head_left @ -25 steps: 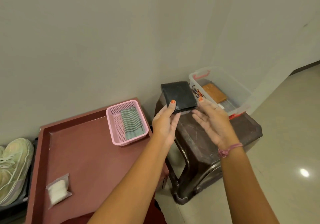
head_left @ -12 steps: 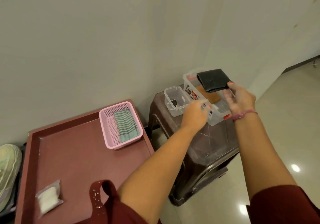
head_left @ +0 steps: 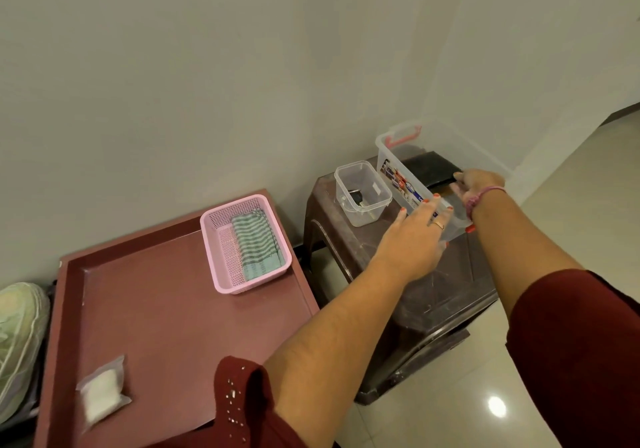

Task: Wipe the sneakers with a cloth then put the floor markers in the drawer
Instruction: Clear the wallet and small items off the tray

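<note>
A black square floor marker (head_left: pixel 427 170) lies tilted inside the clear plastic bin (head_left: pixel 401 163) on the brown stool. My right hand (head_left: pixel 479 184) reaches over the bin's near end and its fingers pinch the marker's right edge. With fingers spread, my left hand (head_left: pixel 415 231) rests against the bin's front wall and holds nothing. A green-and-white striped cloth (head_left: pixel 256 243) lies folded in the pink basket (head_left: pixel 221 250) on the red table. One pale green sneaker (head_left: pixel 19 337) shows at the far left edge, partly cut off.
A small clear tub (head_left: pixel 372 210) with a dark item inside stands left of the bin on the brown stool (head_left: pixel 436 295). The red raised-rim table (head_left: pixel 156 309) also carries a small plastic bag of white material (head_left: pixel 102 390). The wall is close behind; shiny tiled floor lies to the right.
The black marker passed from my left hand to my right, then went down into the clear bin. My left hand moved right to the bin's front wall.
</note>
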